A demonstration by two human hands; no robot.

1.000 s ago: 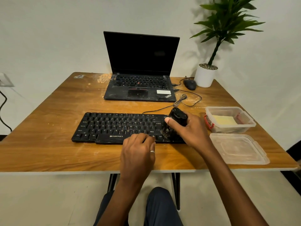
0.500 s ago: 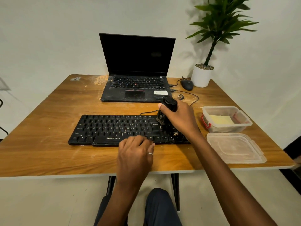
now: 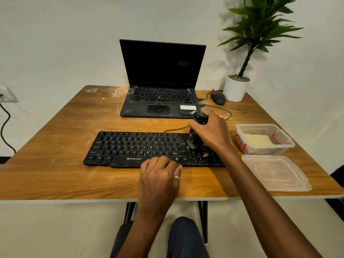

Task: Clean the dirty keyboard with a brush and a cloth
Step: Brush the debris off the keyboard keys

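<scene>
- Wood table (image 3: pixel 65 164), white wall behind; keyboard (image 3: pixel 137 148) lies flat near the front edge, in front of a laptop (image 3: pixel 160 107).
- Right hand (image 3: pixel 212 131) is wrapped round the brush (image 3: pixel 193 138). Brush stands near upright, bristles down on the keyboard's right section.
- Change over the last second: the brush has gone from the front rows to the back rows on that same right section. One stroke away from the person.
- Left hand (image 3: pixel 160 175) hasn't moved: fingers loosely bent, tips on the keyboard's front edge by the space bar. Gripping nothing, looks like it's just steadying the board.
- Keyboard position is unchanged, so the bracing works.
- Crumbs (image 3: pixel 205 155) still sit on the right end, just in front of the bristles. My read: that stroke passed them or only shifted part of them, so the zone needs more passes.
- Left and middle keys look cleaner, but too small to be sure.
- Cloth (image 3: pixel 258 139) is untouched in the box (image 3: pixel 266 149) at the right, with the lid (image 3: pixel 273 172) off beside it.
- Status: mid brush stage, wipe stage not started.
</scene>
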